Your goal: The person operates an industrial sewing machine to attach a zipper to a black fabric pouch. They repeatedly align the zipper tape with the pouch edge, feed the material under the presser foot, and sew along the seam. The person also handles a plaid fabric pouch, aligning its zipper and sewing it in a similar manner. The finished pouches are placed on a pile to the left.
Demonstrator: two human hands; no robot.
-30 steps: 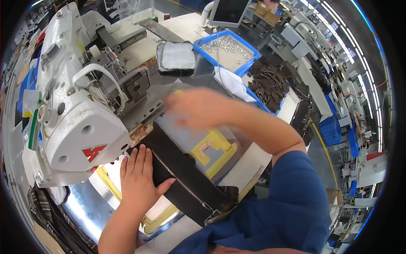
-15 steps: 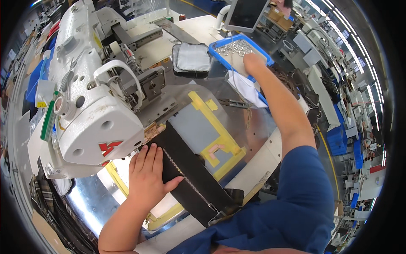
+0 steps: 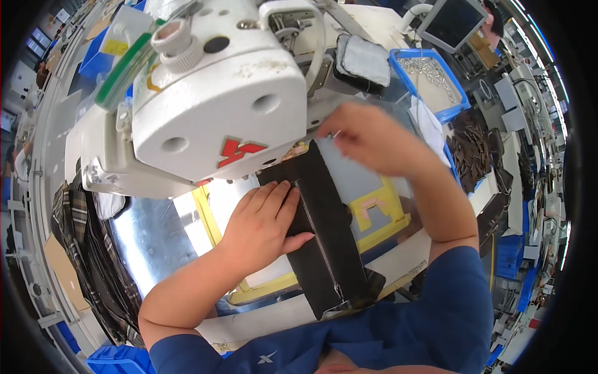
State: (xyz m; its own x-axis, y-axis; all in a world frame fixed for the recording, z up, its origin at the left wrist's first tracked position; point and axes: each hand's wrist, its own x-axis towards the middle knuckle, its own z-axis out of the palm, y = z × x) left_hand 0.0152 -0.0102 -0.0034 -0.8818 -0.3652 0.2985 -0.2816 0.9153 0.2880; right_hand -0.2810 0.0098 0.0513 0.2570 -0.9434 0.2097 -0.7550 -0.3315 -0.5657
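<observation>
My left hand [image 3: 265,218] lies flat, fingers stretched out, on a long black fabric piece [image 3: 333,218]. A metal zipper [image 3: 321,240] runs along this fabric, with its pull near my body. The fabric's far end lies beside the white sewing machine head [image 3: 212,118]. My right hand [image 3: 374,140], a little blurred, is above the far end of the fabric. Its fingers are pinched on a small shiny metal piece [image 3: 337,134]; its exact shape is too small to tell. Under the fabric is a grey plate with yellow tape [image 3: 380,234] along its edges.
A blue tray [image 3: 464,103] with many silvery metal pieces [image 3: 430,71] stands at the far right. Nearer lies a heap of dark brown pieces [image 3: 470,143]. Behind the machine is a stack of pale, dark-edged pads [image 3: 364,59]. Plaid and dark cloth [image 3: 93,249] hangs at the left.
My right hand has come from the blue tray back toward the machine, a small metal piece in its fingers. My left hand stays flat on the fabric. The view has shifted left.
</observation>
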